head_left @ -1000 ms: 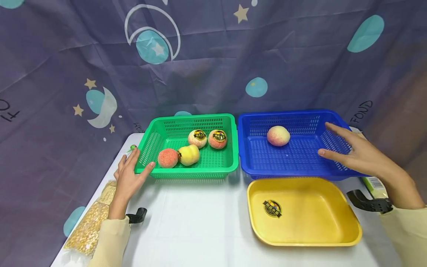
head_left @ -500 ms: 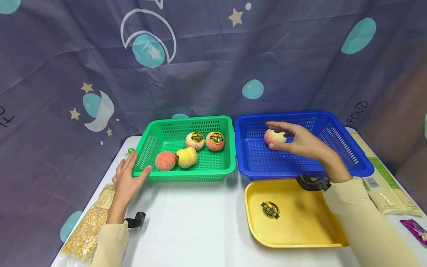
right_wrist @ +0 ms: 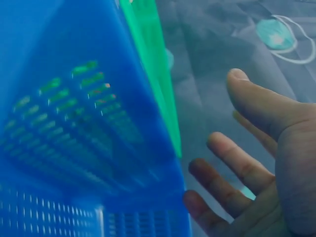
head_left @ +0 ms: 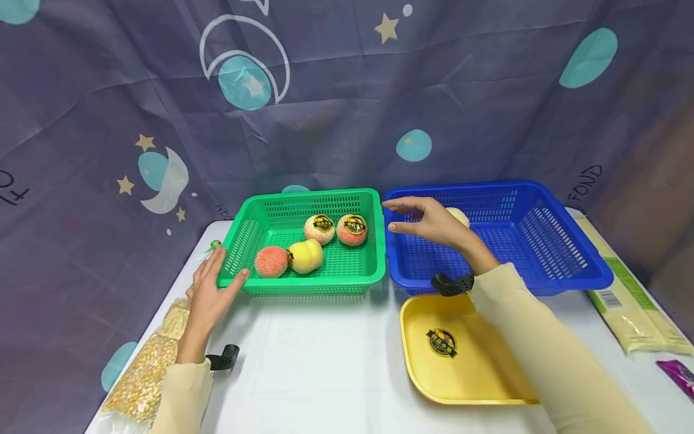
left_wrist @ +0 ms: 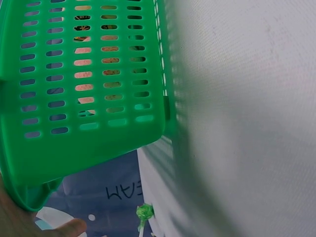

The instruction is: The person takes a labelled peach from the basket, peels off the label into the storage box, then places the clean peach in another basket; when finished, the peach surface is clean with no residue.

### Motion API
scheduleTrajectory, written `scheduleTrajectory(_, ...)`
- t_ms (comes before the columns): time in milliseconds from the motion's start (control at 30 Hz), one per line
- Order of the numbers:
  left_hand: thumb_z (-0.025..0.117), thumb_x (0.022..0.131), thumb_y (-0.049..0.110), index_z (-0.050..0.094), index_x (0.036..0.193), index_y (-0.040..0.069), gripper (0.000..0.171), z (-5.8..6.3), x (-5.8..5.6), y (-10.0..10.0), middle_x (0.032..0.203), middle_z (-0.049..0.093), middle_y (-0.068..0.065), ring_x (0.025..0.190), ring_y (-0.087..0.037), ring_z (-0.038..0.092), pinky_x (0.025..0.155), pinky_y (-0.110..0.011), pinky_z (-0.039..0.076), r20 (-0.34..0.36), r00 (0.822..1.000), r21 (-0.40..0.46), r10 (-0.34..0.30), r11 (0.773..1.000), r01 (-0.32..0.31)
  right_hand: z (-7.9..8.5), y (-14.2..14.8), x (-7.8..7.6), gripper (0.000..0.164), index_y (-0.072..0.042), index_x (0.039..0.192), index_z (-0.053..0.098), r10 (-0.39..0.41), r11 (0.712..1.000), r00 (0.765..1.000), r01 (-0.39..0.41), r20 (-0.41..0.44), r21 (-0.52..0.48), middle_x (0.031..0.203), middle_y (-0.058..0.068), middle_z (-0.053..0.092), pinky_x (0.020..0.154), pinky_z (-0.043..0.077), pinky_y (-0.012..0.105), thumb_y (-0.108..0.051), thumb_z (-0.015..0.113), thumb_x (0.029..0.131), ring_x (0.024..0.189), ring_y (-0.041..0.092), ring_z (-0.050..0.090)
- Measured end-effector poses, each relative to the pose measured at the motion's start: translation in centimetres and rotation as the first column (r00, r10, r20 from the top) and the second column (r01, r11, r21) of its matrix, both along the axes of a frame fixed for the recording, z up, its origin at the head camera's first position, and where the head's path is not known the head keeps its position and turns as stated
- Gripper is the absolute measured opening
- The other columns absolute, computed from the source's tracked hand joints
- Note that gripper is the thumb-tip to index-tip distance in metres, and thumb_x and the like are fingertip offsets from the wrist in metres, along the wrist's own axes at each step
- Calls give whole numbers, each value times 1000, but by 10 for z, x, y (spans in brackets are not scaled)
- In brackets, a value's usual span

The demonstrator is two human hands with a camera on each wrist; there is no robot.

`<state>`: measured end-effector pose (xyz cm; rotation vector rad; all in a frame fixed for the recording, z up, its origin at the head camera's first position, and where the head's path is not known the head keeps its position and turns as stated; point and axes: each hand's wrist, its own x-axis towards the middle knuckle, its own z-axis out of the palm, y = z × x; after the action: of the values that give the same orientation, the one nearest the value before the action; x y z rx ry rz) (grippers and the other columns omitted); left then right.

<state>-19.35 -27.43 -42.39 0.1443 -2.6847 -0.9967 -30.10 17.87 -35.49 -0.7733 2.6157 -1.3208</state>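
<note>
My left hand point(head_left: 210, 298) rests at the left front corner of the green basket point(head_left: 314, 282), fingers along its side and thumb over the front rim. Inside that basket lie a reddish peach point(head_left: 270, 262), a yellow fruit point(head_left: 306, 256), and, behind them, a pale peach point(head_left: 318, 229) and a pink peach point(head_left: 352, 230) with black labels. My right hand point(head_left: 428, 223) hovers over the left rim of the blue basket point(head_left: 547, 283), thumb and fingers spread with nothing between them. A pale peach in the blue basket point(head_left: 459, 215) is mostly hidden behind this hand.
In front of the blue basket stands a yellow tray point(head_left: 420, 386) bearing a black label. A bag of yellow kernels point(head_left: 142, 374) lies at left, a green-and-cream packet point(head_left: 623, 313) and a purple packet point(head_left: 678, 377) at right. Beyond the baskets hangs a dark patterned cloth point(head_left: 336, 102).
My right hand has swept left from the right side of the blue basket, past the peach, to the rim beside the green basket. My left hand stays in place.
</note>
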Motion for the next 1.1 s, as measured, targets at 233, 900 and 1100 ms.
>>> scheduleTrajectory(233, 67, 95, 44, 31, 161, 11, 82, 1, -3, 4, 171, 23, -5, 156, -45, 14, 110, -74, 11, -8, 1000, 4, -6, 1000, 6, 0, -23, -8, 48, -19, 142, 61, 29, 999, 1000, -28, 5, -27, 145, 8, 60, 109, 46, 52, -26, 72, 96, 133, 35, 54)
scheduleTrajectory(900, 68, 95, 42, 33, 160, 11, 80, -2, 3, 1, 170, 26, -7, 154, -45, 18, 108, -74, 13, -27, 1000, 26, 5, 1000, -5, -2, -121, -38, 43, -13, 136, 67, 232, 973, 972, -232, 36, 6, 142, 10, 63, 105, 50, 46, -18, 75, 94, 128, 36, 58)
scheduleTrajectory(1100, 67, 95, 41, 32, 160, 12, 79, -2, 4, 2, 170, 25, -7, 153, -46, 18, 108, -73, 14, -34, 999, 21, 2, 1000, -2, -6, -143, -46, 45, -12, 138, 65, 337, 936, 932, -347, 135, 57, 146, 10, 60, 110, 48, 44, -16, 74, 94, 135, 33, 56)
